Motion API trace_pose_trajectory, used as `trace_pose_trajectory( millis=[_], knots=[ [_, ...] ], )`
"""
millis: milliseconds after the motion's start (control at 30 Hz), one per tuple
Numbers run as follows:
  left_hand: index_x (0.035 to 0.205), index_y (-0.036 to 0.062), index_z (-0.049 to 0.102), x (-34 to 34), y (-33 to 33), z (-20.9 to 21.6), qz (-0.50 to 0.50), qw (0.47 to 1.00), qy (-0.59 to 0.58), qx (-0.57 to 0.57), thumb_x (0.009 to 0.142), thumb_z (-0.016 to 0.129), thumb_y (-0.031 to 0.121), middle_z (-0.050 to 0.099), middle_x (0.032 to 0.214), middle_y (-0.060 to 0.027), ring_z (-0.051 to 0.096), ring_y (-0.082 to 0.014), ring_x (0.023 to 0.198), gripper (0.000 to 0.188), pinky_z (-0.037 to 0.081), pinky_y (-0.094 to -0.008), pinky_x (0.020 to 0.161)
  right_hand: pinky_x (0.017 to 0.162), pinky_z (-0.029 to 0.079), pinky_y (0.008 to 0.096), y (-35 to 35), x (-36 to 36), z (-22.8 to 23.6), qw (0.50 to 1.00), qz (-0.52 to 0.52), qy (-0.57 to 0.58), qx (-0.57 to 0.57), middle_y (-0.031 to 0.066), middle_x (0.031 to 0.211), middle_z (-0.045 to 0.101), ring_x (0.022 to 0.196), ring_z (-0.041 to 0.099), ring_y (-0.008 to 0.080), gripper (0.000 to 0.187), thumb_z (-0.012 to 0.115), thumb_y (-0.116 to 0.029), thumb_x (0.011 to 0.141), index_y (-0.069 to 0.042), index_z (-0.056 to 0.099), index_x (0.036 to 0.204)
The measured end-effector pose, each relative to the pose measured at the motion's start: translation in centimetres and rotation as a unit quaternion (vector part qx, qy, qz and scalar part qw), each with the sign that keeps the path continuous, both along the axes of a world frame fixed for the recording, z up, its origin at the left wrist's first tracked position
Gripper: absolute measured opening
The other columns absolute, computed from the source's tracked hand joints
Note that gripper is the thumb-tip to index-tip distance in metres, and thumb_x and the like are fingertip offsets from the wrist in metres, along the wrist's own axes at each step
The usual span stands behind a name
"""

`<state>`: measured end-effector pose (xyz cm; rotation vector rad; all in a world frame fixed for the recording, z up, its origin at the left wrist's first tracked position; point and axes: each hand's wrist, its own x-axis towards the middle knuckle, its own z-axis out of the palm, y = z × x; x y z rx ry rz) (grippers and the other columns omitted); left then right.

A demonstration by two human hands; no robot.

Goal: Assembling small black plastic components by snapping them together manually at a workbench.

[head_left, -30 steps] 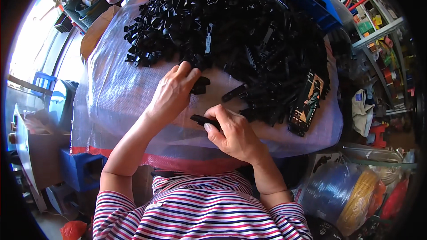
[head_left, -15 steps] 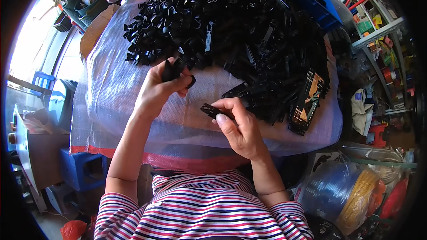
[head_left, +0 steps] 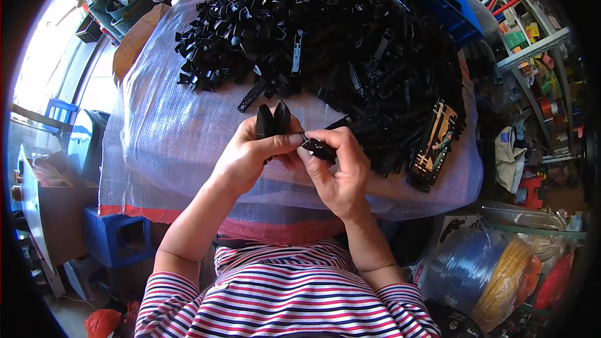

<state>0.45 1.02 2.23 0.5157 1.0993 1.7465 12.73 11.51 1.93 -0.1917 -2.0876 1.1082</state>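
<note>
My left hand [head_left: 243, 158] is closed around black curved plastic pieces [head_left: 273, 120], whose two pointed ends stick up past the fingers. Between the thumb and fingers of my right hand [head_left: 343, 178] is a small flat black plastic part [head_left: 318, 148] with small holes. Its near end meets my left thumb and fingertips, and the exact contact is hidden by them. Just beyond both hands spreads a large heap of black plastic parts [head_left: 313, 19]. One long black strip [head_left: 253, 95] lies apart at the heap's near edge.
A white woven sack [head_left: 163, 131] with a red hem lies under the heap. On its right rests a black panel with copper-coloured patches [head_left: 433, 144]. A blue crate [head_left: 460, 15] stands behind. At left is a blue stool [head_left: 116, 238]; wrapped rolls [head_left: 476, 275] sit at lower right.
My left hand has moved right and nearer, bringing its curved pieces against the flat part in my right hand. A long black strip now shows at the heap's edge where my left hand was.
</note>
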Motion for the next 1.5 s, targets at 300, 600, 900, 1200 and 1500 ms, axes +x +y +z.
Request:
trace_pose_trajectory(
  millis=[300, 600, 900, 1200, 1500],
  knots=[
    [0.089, 0.0017, 0.058, 0.4, 0.2, -0.5, 0.044, 0.998, -0.049, 0.000, 0.080, 0.065, 0.013, 0.059, 0.075, -0.0049, 0.057, -0.0125, 0.065, 0.016, 0.046, -0.0243, 0.059, 0.065, 0.043, 0.0231, -0.3, -0.1, -0.3, 0.999, 0.001, -0.029, -0.026, 0.0049, 0.081, 0.056, 0.071, 0.053, 0.0137, 0.017, 0.062, -0.009, 0.082, -0.001, 0.055, 0.096],
    [0.091, 0.0005, 0.058, -0.7, -0.3, -1.0, 0.132, 0.989, -0.070, -0.003, 0.079, 0.066, 0.012, 0.058, 0.073, -0.0057, 0.057, -0.0123, 0.059, 0.018, 0.045, -0.0225, 0.053, 0.064, 0.039, 0.0196, -0.3, 0.7, -0.1, 0.994, -0.031, -0.074, -0.074, -0.0009, 0.075, 0.055, 0.067, 0.046, 0.0077, 0.025, 0.052, -0.021, 0.090, 0.001, 0.057, 0.103],
    [0.089, -0.0004, 0.058, 0.3, -0.1, -1.3, 0.183, 0.982, 0.015, 0.051, 0.079, 0.066, 0.009, 0.059, 0.074, -0.0061, 0.057, -0.0128, 0.063, 0.016, 0.045, -0.0239, 0.057, 0.060, 0.039, 0.0220, -0.8, 0.3, 0.1, 0.988, 0.008, -0.126, -0.086, 0.0019, 0.072, 0.055, 0.065, 0.046, 0.0085, 0.023, 0.051, -0.021, 0.091, 0.001, 0.057, 0.096],
    [0.089, -0.0016, 0.057, 2.5, -1.6, -1.3, 0.246, 0.957, 0.151, -0.013, 0.082, 0.060, 0.009, 0.054, 0.069, -0.0019, 0.051, -0.0080, 0.060, 0.013, 0.041, -0.0211, 0.056, 0.054, 0.041, 0.0265, -2.8, -0.9, -0.9, 0.984, 0.002, -0.142, -0.107, 0.0068, 0.066, 0.054, 0.059, 0.049, 0.0121, 0.018, 0.049, -0.019, 0.092, -0.001, 0.054, 0.090],
    [0.109, 0.0020, 0.048, -3.4, -4.7, -1.0, 0.198, 0.950, -0.175, 0.167, 0.085, 0.052, 0.011, 0.055, 0.100, -0.0132, 0.056, -0.0282, 0.096, 0.026, 0.048, -0.0420, 0.083, 0.068, 0.045, 0.0348, 0.4, -8.4, 0.0, 0.934, -0.012, -0.131, 0.332, 0.0099, 0.092, 0.056, 0.083, 0.055, 0.0243, 0.012, 0.055, -0.013, 0.081, -0.005, 0.055, 0.090]
  ],
)
